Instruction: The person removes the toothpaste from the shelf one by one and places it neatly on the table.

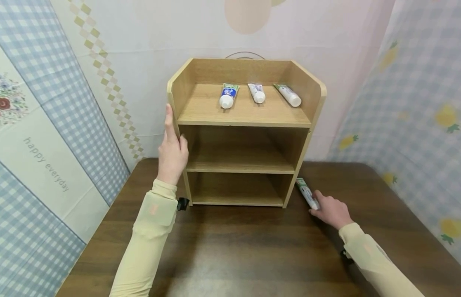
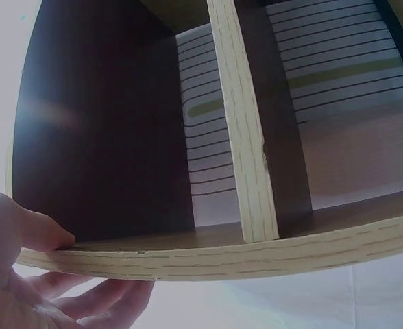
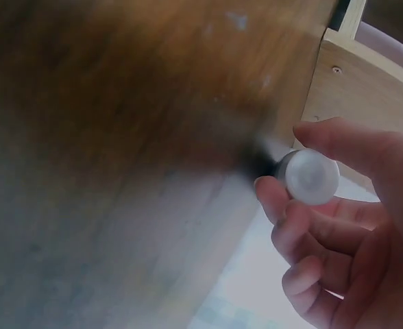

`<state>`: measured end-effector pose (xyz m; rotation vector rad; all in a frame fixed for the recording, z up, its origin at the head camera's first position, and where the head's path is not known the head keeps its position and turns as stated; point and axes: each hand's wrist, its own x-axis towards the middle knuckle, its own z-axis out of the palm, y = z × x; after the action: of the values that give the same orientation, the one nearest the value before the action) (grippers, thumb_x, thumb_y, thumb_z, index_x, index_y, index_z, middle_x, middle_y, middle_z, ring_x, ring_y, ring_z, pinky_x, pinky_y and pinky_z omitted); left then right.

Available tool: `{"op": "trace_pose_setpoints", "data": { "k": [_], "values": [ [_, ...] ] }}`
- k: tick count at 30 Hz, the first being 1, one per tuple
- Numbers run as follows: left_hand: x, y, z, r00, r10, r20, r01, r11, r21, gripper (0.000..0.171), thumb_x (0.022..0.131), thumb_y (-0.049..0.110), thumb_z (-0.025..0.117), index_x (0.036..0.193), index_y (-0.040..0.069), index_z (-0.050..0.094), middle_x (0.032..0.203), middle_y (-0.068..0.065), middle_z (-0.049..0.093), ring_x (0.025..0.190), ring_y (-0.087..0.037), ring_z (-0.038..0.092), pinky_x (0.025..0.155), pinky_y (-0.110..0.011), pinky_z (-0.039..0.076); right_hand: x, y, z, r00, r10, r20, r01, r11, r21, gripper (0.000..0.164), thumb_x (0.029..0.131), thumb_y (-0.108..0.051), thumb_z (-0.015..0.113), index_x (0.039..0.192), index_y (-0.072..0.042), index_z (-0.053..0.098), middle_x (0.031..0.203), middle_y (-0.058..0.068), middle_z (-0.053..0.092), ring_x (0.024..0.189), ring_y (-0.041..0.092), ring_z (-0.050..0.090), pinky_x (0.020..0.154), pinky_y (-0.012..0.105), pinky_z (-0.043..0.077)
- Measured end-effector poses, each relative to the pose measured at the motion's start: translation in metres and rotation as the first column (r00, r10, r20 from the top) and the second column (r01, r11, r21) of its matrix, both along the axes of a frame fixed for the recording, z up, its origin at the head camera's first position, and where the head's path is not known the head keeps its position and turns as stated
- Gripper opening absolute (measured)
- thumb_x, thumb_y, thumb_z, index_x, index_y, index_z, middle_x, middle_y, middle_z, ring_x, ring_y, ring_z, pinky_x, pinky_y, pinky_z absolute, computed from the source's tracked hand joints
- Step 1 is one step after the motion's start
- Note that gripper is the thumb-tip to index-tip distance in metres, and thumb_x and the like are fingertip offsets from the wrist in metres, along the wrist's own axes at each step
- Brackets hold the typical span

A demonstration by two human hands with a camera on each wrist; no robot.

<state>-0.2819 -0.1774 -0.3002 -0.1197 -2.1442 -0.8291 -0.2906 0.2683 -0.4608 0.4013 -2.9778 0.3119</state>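
A light wooden three-tier shelf (image 1: 245, 123) stands on the table. My left hand (image 1: 173, 156) holds the front edge of its left side panel; in the left wrist view the thumb (image 2: 47, 232) lies inside the panel and the other fingers outside. To the right of the shelf, my right hand (image 1: 331, 210) has thumb and fingers around the cap end of a white and green toothpaste tube (image 1: 306, 193) low over the table. The right wrist view shows its round white cap (image 3: 312, 177) between thumb and fingers; most of the tube is hidden there.
On the top shelf lie a blue and white tube (image 1: 228, 95), a small white tube (image 1: 256, 93) and a white and green tube (image 1: 288, 95), caps forward. The dark wooden table (image 1: 245, 251) extends in front. Patterned cloth (image 1: 408, 123) hangs around the sides and back.
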Motion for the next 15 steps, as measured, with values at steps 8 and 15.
{"op": "trace_pose_setpoints", "data": {
  "k": [8,15],
  "values": [
    [-0.001,-0.002,0.000,1.000,0.010,-0.014,-0.009,1.000,0.017,0.080,0.092,0.002,0.045,0.156,0.029,0.005,0.157,-0.015,0.033,0.048,-0.028,0.037,0.047,-0.036,0.033,-0.014,-0.006,0.000,0.999,-0.037,0.021,0.038,0.999,-0.034,0.048,0.081,-0.030,0.072,0.117,-0.004,0.052,0.072,0.014,0.062,0.056,0.024,0.054,0.045,0.039,0.039],
    [-0.003,0.000,-0.001,1.000,0.001,-0.016,0.000,1.000,0.012,0.080,0.092,0.002,0.045,0.155,0.030,0.005,0.158,-0.013,0.032,0.049,-0.028,0.037,0.047,-0.036,0.033,-0.017,-0.012,0.000,0.995,-0.068,0.078,0.069,0.997,-0.016,0.055,0.081,-0.032,0.072,0.120,0.000,0.048,0.078,0.018,0.064,0.060,0.028,0.057,0.047,0.042,0.041]
  ]
}}
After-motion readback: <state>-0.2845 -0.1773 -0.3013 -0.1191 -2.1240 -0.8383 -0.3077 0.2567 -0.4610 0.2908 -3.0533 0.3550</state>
